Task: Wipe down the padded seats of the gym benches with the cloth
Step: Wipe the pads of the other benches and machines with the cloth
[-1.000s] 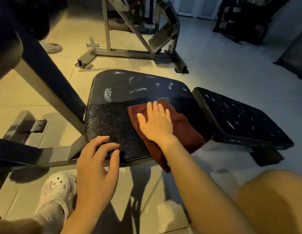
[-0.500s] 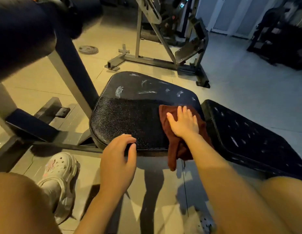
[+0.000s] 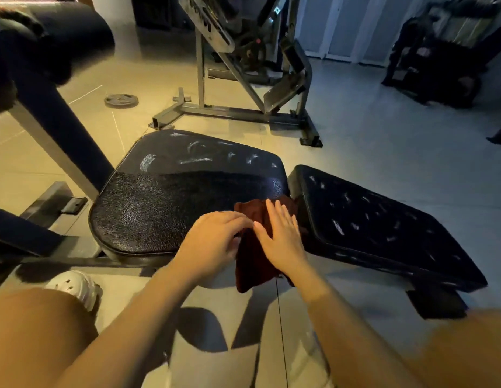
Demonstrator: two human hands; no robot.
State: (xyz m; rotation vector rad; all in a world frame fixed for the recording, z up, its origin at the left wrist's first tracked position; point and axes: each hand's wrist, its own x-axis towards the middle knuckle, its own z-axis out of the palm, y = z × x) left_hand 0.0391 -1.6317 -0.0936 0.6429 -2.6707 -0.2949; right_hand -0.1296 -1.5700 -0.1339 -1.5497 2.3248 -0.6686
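Right hand [image 3: 281, 239] flat atop cloth [image 3: 252, 264]

Right hand [image 3: 281, 239] lies flat, fingers [image 3: 274, 212] straight (pressing down); left hand [image 3: 215, 240] curls beside it.

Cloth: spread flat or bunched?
Bunched. The cloth is creased under the right hand, with part hanging over the seat edge.

Dim tiled floor [image 3: 369, 141], grey machine frame [image 3: 235, 113]
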